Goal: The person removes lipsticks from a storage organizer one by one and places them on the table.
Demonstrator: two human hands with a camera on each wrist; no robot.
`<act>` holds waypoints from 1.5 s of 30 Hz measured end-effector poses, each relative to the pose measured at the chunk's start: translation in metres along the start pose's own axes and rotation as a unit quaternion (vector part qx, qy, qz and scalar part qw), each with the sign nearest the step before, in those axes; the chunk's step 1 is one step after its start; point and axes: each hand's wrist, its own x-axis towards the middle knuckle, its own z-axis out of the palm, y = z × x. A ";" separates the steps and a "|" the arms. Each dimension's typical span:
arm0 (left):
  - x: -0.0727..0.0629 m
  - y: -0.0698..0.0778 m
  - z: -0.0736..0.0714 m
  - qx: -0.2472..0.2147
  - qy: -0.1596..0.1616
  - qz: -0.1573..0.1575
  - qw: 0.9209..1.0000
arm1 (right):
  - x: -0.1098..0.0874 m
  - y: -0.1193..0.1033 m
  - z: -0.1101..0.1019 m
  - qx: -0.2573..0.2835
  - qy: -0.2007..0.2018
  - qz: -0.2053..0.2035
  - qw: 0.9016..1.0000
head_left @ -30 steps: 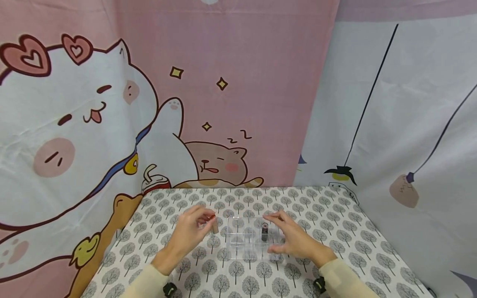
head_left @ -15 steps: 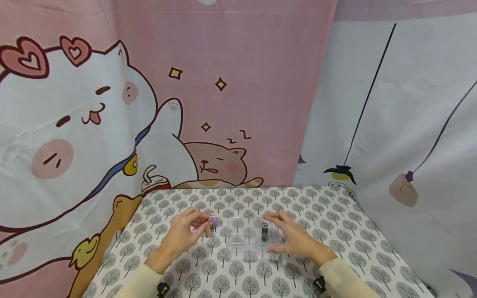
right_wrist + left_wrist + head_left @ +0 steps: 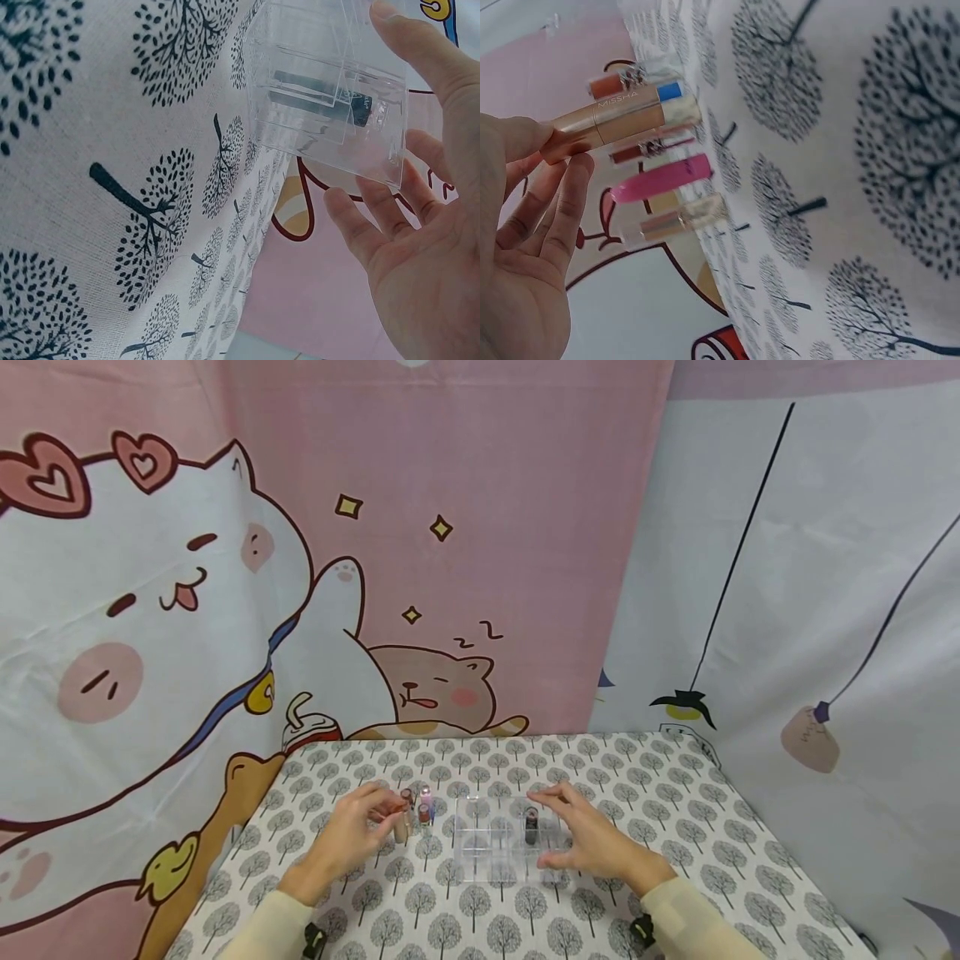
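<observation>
My left hand (image 3: 348, 831) pinches a copper-coloured lipstick tube (image 3: 615, 124) marked MISSHA, with a blue patch near its lower end. In the left wrist view, the tube overlaps a group of upright lip products: a bright pink tube (image 3: 664, 180), a clear-capped gold one (image 3: 679, 221) and red lip glosses (image 3: 626, 154). My right hand (image 3: 588, 835) spans the right end of a clear divided organizer (image 3: 483, 860), holding it between the thumb at the near side and fingers at the far side. A dark tube (image 3: 531, 827) stands upright in one compartment.
A cloth with a tree print (image 3: 502, 935) covers the table. Behind the table hangs a pink and white cartoon curtain (image 3: 525, 568). The lip products stand left of the organizer, beyond my left hand.
My left hand has moved left and slightly toward me with the lipstick tube, uncovering several of the standing lip products. My right hand and the organizer stay in place.
</observation>
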 end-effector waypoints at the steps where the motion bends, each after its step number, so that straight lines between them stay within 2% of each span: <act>1: -0.001 -0.001 -0.001 0.000 -0.005 -0.010 1.000 | 0.000 0.000 0.000 0.000 0.000 0.000 1.000; 7: -0.005 -0.009 -0.003 0.003 -0.035 -0.077 0.996 | -0.001 0.000 0.001 0.006 0.001 -0.001 1.000; 11: -0.006 -0.013 -0.002 0.013 -0.040 -0.095 0.995 | -0.002 0.001 0.001 0.006 0.001 0.001 1.000; 17: -0.006 -0.015 0.001 0.033 -0.024 -0.099 0.994 | -0.003 0.000 0.002 0.017 -0.002 0.007 1.000; 25: -0.006 -0.017 0.005 0.051 -0.008 -0.079 0.996 | -0.003 -0.001 0.002 0.007 -0.001 0.008 1.000; 39: -0.003 -0.023 0.004 0.064 -0.021 -0.094 0.993 | 0.000 -0.002 0.000 0.000 -0.003 0.011 1.000; 45: 0.000 -0.020 0.002 0.072 -0.008 -0.072 0.995 | 0.000 -0.001 0.000 0.004 -0.005 0.011 1.000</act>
